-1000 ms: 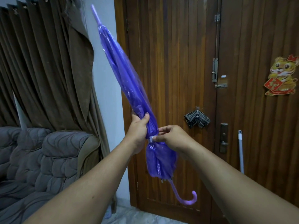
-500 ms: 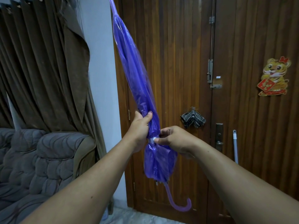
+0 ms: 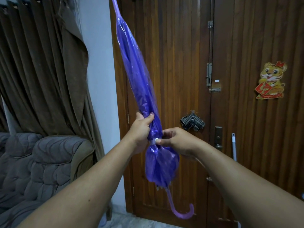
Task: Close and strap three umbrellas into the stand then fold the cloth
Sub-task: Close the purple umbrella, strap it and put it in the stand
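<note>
Before the door, left hand (image 3: 141,129) gripping purple umbrella (image 3: 136,76), right hand (image 3: 176,140) fingers (image 3: 160,141) pinching its strap (image 3: 154,141)

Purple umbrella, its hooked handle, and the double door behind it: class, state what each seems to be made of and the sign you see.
Purple umbrella canopy: probably thin glossy plastic film; it is translucent, with sheen and crinkles. Hooked handle: apparently smooth lilac plastic, slightly see-through. Double door: dark varnished wood by the look of it, with vertical grooved boards and visible grain.
</note>
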